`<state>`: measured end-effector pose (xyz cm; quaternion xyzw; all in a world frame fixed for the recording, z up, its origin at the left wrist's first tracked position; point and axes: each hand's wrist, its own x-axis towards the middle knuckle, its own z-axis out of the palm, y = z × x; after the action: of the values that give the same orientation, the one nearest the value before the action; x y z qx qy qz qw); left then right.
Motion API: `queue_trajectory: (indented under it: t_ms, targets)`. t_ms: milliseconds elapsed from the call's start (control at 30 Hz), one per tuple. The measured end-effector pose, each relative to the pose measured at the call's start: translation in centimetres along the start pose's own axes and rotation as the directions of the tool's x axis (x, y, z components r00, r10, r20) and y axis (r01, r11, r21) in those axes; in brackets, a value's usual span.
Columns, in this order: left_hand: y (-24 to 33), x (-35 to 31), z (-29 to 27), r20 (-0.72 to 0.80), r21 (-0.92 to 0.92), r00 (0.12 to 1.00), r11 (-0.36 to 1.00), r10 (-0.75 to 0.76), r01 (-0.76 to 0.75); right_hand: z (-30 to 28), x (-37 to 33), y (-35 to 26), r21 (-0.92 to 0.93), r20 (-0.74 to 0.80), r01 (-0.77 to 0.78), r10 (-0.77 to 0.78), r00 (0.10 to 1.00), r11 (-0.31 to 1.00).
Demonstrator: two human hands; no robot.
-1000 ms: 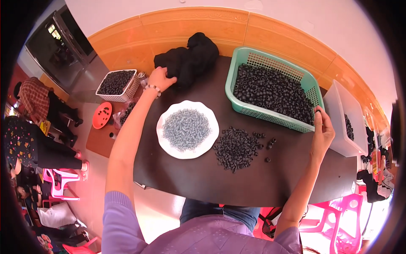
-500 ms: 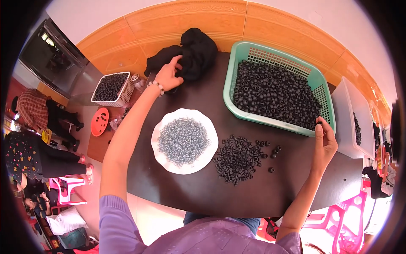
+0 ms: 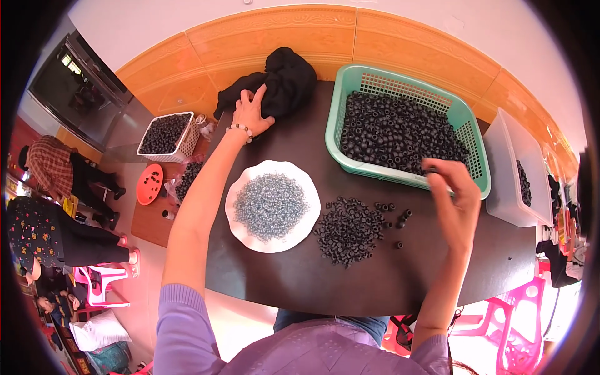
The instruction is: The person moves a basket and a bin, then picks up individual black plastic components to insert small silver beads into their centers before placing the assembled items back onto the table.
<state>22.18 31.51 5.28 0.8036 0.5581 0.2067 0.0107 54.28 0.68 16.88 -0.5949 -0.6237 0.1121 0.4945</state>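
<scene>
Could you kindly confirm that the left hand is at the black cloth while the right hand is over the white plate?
Not quite: the head view shows the right hand at the near rim of the green basket instead. The left hand is indeed at the black cloth.

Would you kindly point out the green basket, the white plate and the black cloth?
Green basket (image 3: 335, 119): head view, on its left rim.
White plate (image 3: 269, 247): head view, on its near rim.
Black cloth (image 3: 290, 85): head view, on its bunched right part.
</scene>
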Motion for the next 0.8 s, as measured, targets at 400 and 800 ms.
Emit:
queue_trajectory:
  t_ms: [400,800]
  targets:
    - [-1.8,-5.6,-1.8,-0.223,-0.132,0.969,0.981,0.109,-0.141,19.0,13.2,-2.6,0.082,0.697,0.290,-0.263,0.667,0.954]
    - [-1.6,-5.5,-2.1,0.033,0.150,0.969,0.960,-0.245,0.238,26.9,18.7,2.0,-0.013,0.793,0.194,-0.108,0.600,0.981]
